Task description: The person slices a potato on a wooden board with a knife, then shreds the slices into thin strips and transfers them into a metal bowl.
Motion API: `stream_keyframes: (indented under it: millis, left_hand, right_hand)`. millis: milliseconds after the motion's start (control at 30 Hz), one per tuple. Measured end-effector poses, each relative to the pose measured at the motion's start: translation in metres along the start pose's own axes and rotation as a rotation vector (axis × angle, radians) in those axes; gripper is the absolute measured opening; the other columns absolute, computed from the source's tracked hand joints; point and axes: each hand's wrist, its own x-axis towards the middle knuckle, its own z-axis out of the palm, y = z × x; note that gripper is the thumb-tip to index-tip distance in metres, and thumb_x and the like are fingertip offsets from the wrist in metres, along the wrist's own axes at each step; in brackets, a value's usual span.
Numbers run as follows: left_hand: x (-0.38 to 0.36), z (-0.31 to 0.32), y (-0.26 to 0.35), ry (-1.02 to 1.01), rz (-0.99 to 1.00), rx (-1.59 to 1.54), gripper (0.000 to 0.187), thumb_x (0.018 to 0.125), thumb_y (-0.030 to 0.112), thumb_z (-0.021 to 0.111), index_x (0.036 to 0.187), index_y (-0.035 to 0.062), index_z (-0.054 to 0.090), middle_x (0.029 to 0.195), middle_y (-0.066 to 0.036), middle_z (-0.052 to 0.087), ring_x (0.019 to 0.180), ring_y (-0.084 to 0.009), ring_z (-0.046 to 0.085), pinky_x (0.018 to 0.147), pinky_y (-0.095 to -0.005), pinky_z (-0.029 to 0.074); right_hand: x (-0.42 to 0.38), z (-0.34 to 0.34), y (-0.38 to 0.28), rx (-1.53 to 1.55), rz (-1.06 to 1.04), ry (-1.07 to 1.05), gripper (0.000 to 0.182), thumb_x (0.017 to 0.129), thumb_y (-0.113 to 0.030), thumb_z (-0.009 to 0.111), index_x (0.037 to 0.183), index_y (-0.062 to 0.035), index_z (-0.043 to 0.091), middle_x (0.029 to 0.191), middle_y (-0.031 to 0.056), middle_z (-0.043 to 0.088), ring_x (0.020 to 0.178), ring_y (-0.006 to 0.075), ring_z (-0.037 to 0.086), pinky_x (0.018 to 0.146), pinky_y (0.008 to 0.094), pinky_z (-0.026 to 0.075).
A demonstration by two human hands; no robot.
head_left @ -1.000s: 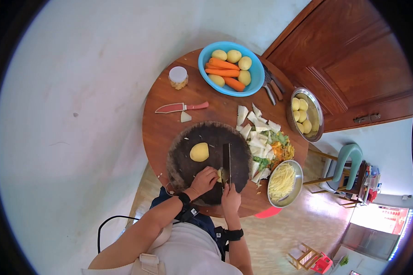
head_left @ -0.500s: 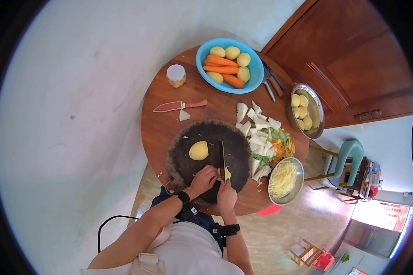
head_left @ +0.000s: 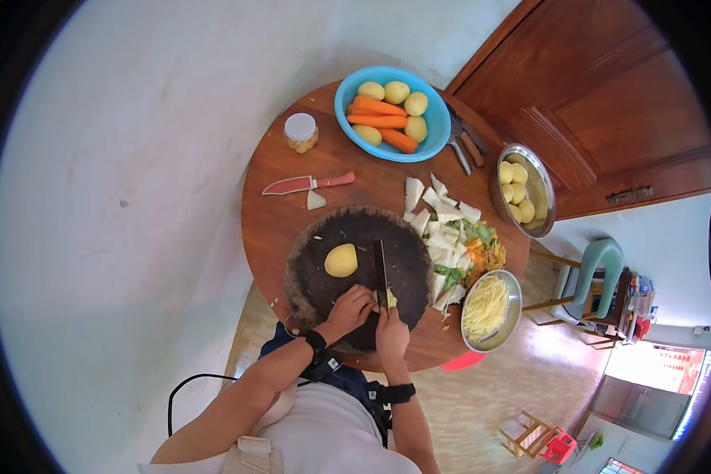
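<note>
On the round dark chopping board (head_left: 304,276), my right hand (head_left: 391,333) is closed round the handle of a cleaver (head_left: 381,268). My left hand (head_left: 352,307) presses its fingertips on a small piece of potato against the blade's left side; the fingers hide most of the piece. Thin yellow shreds (head_left: 392,299) lie just right of the blade. A peeled potato piece (head_left: 341,260) rests on the board above my left hand. To the right, a metal bowl (head_left: 516,312) holds a heap of shredded potato (head_left: 486,307).
A blue basin (head_left: 442,118) with carrots and potatoes, a lidded jar (head_left: 300,133), a red knife (head_left: 292,185), vegetable peelings (head_left: 450,245) and a steel bowl (head_left: 548,186) of peeled potatoes surround the board. More knives (head_left: 466,146) lie beside the basin. A green chair (head_left: 604,268) stands beyond.
The view has shifted very slightly. Both hands stay in nearly the same place, with the cleaver still upright at the potato piece.
</note>
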Motion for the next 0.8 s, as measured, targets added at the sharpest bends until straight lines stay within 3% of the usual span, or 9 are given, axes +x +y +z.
stream_keyframes:
  millis: [200,533,800]
  left_hand:
    - [-0.001,0.001,-0.001,0.012,-0.009,-0.001,0.01,0.069,-0.002,0.061,0.074,0.0001,0.054,0.083,-0.011,0.053,0.082,-0.0282,0.053,0.07,-0.034,0.046]
    - [0.0,0.0,0.0,0.022,-0.012,-0.009,0.012,0.067,-0.003,0.062,0.075,0.0001,0.054,0.083,-0.011,0.054,0.082,-0.0281,0.054,0.069,-0.0343,0.046]
    - [-0.003,0.002,-0.002,0.017,-0.022,-0.014,0.013,0.067,-0.004,0.064,0.076,-0.0002,0.055,0.083,-0.01,0.055,0.081,-0.0276,0.055,0.069,-0.034,0.047]
  right_hand:
    - [-0.028,-0.005,0.013,-0.034,-0.005,-0.028,0.03,0.09,-0.033,0.043,0.084,-0.0056,0.052,0.062,0.0243,0.057,0.061,0.043,0.057,0.052,0.0509,0.044]
    - [0.0,-0.002,-0.003,0.047,-0.039,0.029,0.029,0.09,-0.032,0.044,0.084,-0.0049,0.051,0.062,0.0242,0.057,0.062,0.0424,0.058,0.052,0.0505,0.044]
    - [-0.013,0.008,0.01,-0.081,-0.014,-0.005,0.03,0.091,-0.033,0.042,0.09,-0.0046,0.052,0.061,0.0227,0.058,0.058,0.0406,0.059,0.05,0.0491,0.046]
